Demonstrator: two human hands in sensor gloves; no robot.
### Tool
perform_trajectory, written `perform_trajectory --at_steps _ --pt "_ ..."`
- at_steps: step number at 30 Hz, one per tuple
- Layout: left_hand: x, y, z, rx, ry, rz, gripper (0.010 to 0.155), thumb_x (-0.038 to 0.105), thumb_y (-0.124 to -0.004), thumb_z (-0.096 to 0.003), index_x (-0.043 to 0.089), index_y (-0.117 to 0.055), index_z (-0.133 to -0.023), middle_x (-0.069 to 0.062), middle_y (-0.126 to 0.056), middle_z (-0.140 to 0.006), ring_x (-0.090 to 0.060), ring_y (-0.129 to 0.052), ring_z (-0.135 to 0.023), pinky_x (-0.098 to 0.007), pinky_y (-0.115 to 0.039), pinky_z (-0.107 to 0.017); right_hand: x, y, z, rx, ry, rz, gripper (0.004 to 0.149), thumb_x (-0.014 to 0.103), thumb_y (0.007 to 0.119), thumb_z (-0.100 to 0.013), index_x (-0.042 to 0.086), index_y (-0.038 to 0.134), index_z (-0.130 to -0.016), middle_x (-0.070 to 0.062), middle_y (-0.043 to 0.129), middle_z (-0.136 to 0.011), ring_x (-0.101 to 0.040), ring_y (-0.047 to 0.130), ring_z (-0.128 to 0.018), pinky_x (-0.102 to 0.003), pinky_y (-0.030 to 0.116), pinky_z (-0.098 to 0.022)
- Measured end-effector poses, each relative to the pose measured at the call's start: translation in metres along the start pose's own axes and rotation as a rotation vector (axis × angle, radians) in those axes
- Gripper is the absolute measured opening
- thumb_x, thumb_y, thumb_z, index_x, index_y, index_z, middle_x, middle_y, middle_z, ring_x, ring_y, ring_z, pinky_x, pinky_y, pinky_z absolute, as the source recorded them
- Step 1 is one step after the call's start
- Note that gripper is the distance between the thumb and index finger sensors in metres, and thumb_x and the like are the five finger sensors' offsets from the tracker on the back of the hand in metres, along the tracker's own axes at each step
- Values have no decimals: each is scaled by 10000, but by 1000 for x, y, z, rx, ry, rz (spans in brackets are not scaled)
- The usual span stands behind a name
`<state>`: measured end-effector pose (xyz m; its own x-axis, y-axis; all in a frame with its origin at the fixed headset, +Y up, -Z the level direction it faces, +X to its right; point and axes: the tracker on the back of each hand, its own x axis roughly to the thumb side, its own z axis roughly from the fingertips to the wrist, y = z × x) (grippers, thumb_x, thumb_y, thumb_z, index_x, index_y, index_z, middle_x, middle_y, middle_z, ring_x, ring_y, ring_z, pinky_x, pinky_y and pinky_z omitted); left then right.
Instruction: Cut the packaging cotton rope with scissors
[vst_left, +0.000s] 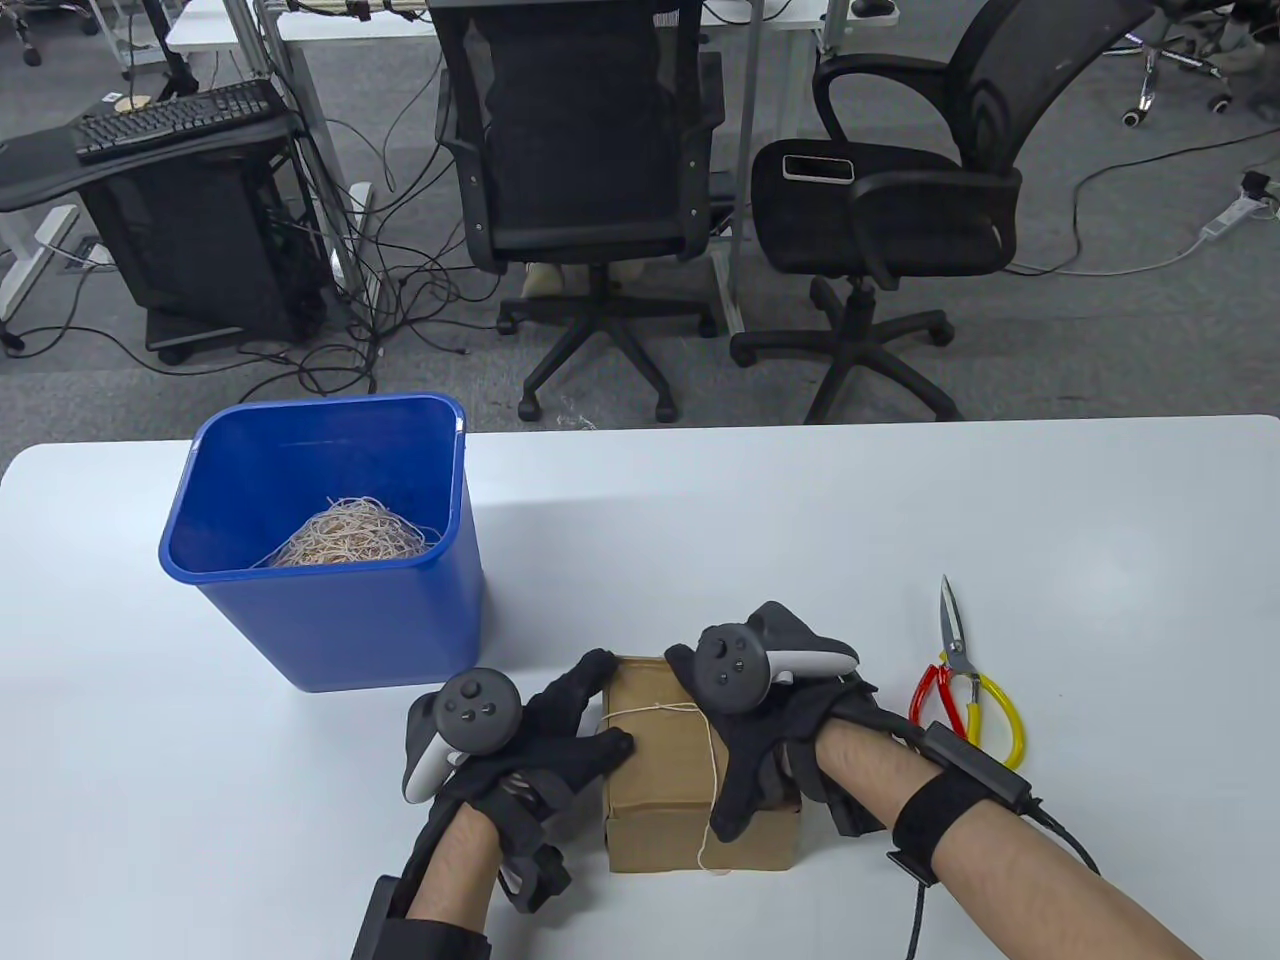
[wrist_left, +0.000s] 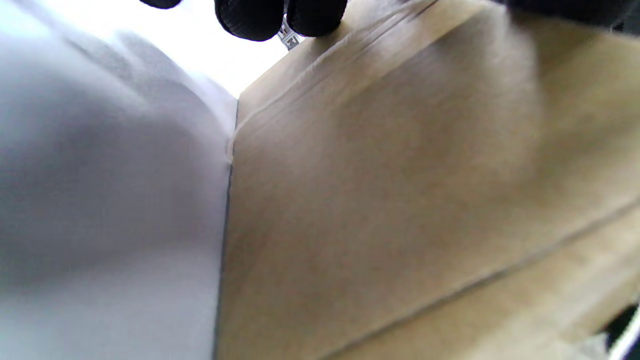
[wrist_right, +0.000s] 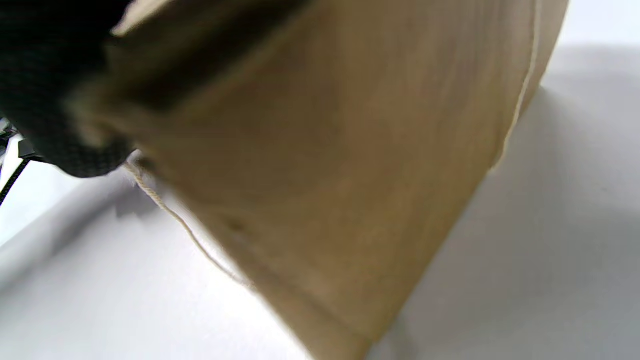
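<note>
A brown cardboard box (vst_left: 665, 790) tied with thin cotton rope (vst_left: 655, 709) sits on the white table (vst_left: 800, 520) near the front edge. My left hand (vst_left: 565, 735) grips the box's left side, thumb on the top. My right hand (vst_left: 745, 760) grips its right side, thumb down the front. A loose rope end (vst_left: 706, 850) hangs down the box front. The box fills the left wrist view (wrist_left: 400, 200) and the right wrist view (wrist_right: 325, 175), where rope (wrist_right: 175, 215) trails onto the table. Scissors (vst_left: 965, 680) with red and yellow handles lie closed, right of my right hand.
A blue bin (vst_left: 330, 545) with a heap of cut rope (vst_left: 350, 535) inside stands at the left, just behind my left hand. Two office chairs (vst_left: 590, 200) stand on the floor beyond the table's far edge.
</note>
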<state>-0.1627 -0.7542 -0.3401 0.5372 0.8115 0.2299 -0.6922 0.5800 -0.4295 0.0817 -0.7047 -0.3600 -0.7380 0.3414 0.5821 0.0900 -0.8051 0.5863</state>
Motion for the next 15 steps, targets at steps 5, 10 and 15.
perform_trajectory --at_steps 5,10,15 --pt "-4 -1 1 17 -9 56 835 582 -763 -526 344 -249 -1140 -199 -399 -1171 -533 -494 -1039 -742 -444 -667 -1 0 8 -187 -53 -3 1383 658 1014 -240 72 80 -1073 -415 168 -1061 -686 192 -905 -911 520 -477" --pt "-12 3 3 16 -30 268 856 589 -695 -552 269 -164 -1143 -195 -385 -1179 -548 -452 -1042 -748 -405 -670 -4 0 16 -243 -80 -14 1366 664 1020 -235 62 134 -1082 -419 222 -1064 -684 247 -911 -906 552 -470" --pt "-19 10 5 35 -15 278 881 625 -660 -555 173 -193 -1150 -253 -339 -1161 -558 -428 -1048 -751 -410 -666 -8 -7 36 -381 -134 -90 1350 673 1015 -233 52 174 -1086 -425 233 -1062 -684 258 -908 -904 556 -464"
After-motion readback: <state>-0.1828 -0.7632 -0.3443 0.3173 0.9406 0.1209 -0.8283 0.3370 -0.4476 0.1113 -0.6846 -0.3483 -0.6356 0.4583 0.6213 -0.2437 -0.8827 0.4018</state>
